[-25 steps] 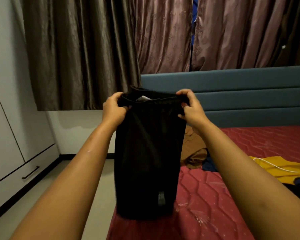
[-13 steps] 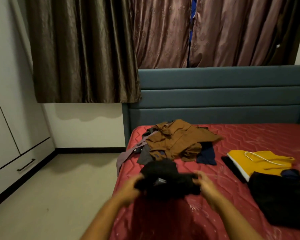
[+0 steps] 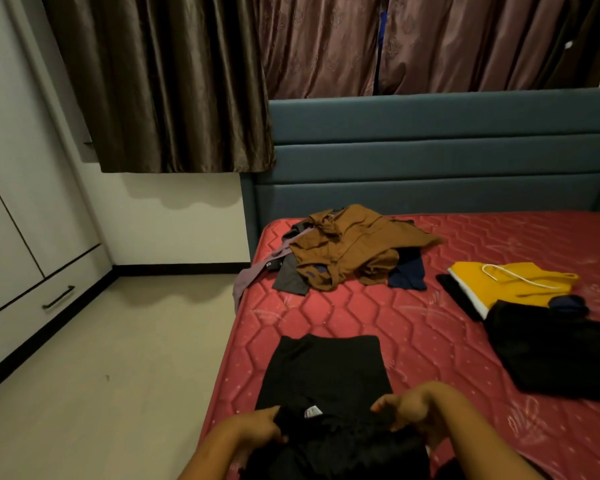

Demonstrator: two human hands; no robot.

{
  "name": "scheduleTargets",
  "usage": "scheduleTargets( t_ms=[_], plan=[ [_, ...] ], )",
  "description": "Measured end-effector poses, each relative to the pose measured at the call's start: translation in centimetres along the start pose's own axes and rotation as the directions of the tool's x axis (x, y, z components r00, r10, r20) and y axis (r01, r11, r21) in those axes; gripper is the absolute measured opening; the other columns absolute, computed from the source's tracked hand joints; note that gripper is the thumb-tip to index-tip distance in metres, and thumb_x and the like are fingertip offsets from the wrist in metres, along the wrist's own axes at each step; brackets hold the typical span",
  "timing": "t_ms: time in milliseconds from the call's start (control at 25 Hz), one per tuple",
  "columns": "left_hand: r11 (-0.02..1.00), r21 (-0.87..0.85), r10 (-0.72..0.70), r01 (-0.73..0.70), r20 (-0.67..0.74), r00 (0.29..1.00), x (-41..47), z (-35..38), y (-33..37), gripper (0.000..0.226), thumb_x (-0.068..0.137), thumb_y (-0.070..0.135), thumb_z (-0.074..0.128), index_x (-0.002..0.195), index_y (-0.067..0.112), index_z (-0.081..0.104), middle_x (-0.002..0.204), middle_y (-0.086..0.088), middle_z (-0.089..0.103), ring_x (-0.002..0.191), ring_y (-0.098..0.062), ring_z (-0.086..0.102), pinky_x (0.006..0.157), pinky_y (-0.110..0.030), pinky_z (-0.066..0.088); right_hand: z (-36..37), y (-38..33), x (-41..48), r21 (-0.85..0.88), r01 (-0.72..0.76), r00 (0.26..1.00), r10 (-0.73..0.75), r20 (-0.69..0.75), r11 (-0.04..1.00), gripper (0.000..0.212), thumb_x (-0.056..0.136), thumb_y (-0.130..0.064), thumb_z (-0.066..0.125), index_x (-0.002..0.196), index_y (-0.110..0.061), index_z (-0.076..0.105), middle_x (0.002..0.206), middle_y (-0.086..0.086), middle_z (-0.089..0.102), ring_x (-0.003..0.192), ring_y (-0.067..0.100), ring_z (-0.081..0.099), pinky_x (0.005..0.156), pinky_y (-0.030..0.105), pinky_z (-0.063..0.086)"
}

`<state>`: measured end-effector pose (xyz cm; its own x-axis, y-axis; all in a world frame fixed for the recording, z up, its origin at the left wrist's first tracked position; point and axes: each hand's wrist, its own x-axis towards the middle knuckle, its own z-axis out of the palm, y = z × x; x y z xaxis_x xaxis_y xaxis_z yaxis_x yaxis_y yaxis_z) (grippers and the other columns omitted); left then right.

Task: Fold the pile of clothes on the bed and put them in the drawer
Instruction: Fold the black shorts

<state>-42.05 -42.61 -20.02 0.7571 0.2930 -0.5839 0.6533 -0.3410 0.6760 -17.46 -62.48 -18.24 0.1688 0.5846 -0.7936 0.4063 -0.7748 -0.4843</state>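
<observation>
While black garment [image 3: 326, 372] lies flat on near bed [image 3: 430, 341], left hand [image 3: 260, 427] and right hand [image 3: 407, 412] pinch its waistband; folding step under way, next likely fold waistband toward far hem.

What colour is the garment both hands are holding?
Black, with a small white label; the black garment shows best in the head view.

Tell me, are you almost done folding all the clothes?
Not yet. The yellow garment and a black one look folded. Both hands, left hand and right hand, hold the black shorts laid flat. The brown pile waits, and the drawer is shut.
</observation>
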Motion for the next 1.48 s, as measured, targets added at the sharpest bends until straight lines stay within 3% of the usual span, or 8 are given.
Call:
scheduleTargets(
  t_ms=[80, 200, 440, 600, 840, 1080, 1360, 1480],
  plan=[
    [0.999, -0.012, -0.029, 0.030, 0.035, 0.999, 0.0, -0.6, 0.0, 0.051, 0.085, -0.001, 0.052, 0.129, 0.026, 0.047, 0.128, -0.008, 0.054, 0.115, -0.018, 0.051, 0.102, -0.027, 0.041, 0.3, -0.5, -0.6, 0.075, 0.019, 0.998, -0.015, -0.058, 0.997, 0.042, 0.100, -0.004, 0.038, 0.129, -0.034, 0.037, 0.119, 0.009, 0.045, 0.083, 0.021, 0.057, 0.060, 0.035, 0.056],
    [0.995, 0.085, 0.066, -0.048, -0.219, 0.973, 1.5, -2.3, 0.9, 0.052, 0.083, 0.008, 0.057, 0.134, 0.018, 0.047, 0.133, -0.007, 0.054, 0.119, -0.018, 0.052, 0.103, -0.027, 0.040, -0.5, -1.5, 0.1, 0.235, 0.201, 0.911, -0.093, -0.402, 0.951, 0.034, 0.101, -0.002, 0.036, 0.127, -0.025, 0.036, 0.084, 0.007, 0.049, 0.042, 0.005, 0.046, 0.038, 0.017, 0.042],
    [0.949, 0.312, 0.148, 0.046, -0.570, 0.808, 5.6, -6.0, 5.5, 0.038, 0.093, 0.027, 0.051, 0.130, 0.025, 0.048, 0.129, -0.009, 0.059, 0.118, -0.029, 0.056, 0.094, -0.039, 0.045, -4.9, -3.8, 3.8, 0.284, 0.395, 0.664, -0.058, -0.746, 0.874, 0.044, 0.097, 0.003, 0.042, 0.135, -0.017, 0.037, 0.106, 0.016, 0.055, 0.080, 0.021, 0.053, 0.063, 0.026, 0.044],
    [0.973, 0.215, 0.069, 0.079, -0.606, 0.793, 9.2, -6.4, 5.4, 0.031, 0.096, 0.030, 0.049, 0.126, 0.024, 0.048, 0.129, -0.007, 0.060, 0.118, -0.028, 0.055, 0.097, -0.040, 0.042, -6.5, -4.2, 7.0, 0.283, 0.369, 0.619, -0.007, -0.785, 0.885, 0.043, 0.097, 0.001, 0.044, 0.136, -0.016, 0.038, 0.114, 0.020, 0.059, 0.085, 0.021, 0.052, 0.055, 0.020, 0.039],
    [0.973, 0.061, -0.134, 0.223, -0.635, 0.761, 13.0, -5.2, 3.2, 0.043, 0.097, 0.038, 0.049, 0.139, 0.032, 0.041, 0.145, -0.009, 0.036, 0.132, -0.036, 0.034, 0.105, -0.048, 0.032, -6.4, -3.4, 11.1, 0.343, 0.287, 0.625, 0.097, -0.775, 0.894, 0.044, 0.099, -0.009, 0.045, 0.142, -0.016, 0.036, 0.125, 0.020, 0.058, 0.108, 0.034, 0.058, 0.079, 0.030, 0.039],
    [0.989, -0.077, -0.145, 0.124, -0.607, 0.781, 13.3, -3.8, 0.6, 0.056, 0.085, 0.044, 0.062, 0.134, 0.029, 0.039, 0.132, -0.010, 0.054, 0.121, -0.037, 0.049, 0.099, -0.042, 0.042, -4.5, -2.5, 11.8, 0.364, 0.245, 0.588, 0.161, -0.793, 0.898, 0.052, 0.096, -0.019, 0.054, 0.144, -0.013, 0.033, 0.135, 0.019, 0.054, 0.122, 0.036, 0.052, 0.097, 0.034, 0.038],
    [0.998, -0.044, 0.015, -0.045, -0.529, 0.849, 8.8, -1.2, -0.4, 0.087, 0.080, 0.028, 0.074, 0.150, 0.029, 0.022, 0.145, -0.011, 0.042, 0.130, -0.030, 0.045, 0.103, -0.034, 0.038, -0.6, -1.0, 9.1, 0.155, 0.057, 0.659, 0.080, -0.748, 0.986, 0.075, 0.091, -0.039, 0.059, 0.151, -0.023, 0.017, 0.151, 0.014, 0.030, 0.137, 0.032, 0.032, 0.113, 0.043, 0.025],
    [0.995, 0.030, 0.101, -0.099, -0.483, 0.869, 7.3, -0.2, -1.9, 0.087, 0.081, 0.027, 0.073, 0.150, 0.036, 0.021, 0.144, -0.009, 0.040, 0.129, -0.028, 0.045, 0.104, -0.033, 0.038, 2.8, -1.9, 7.8, -0.215, -0.126, 0.500, -0.125, -0.857, 0.968, 0.070, 0.095, -0.041, 0.051, 0.153, -0.027, 0.014, 0.159, 0.008, 0.014, 0.144, 0.031, 0.020, 0.116, 0.046, 0.019]
  ],
)
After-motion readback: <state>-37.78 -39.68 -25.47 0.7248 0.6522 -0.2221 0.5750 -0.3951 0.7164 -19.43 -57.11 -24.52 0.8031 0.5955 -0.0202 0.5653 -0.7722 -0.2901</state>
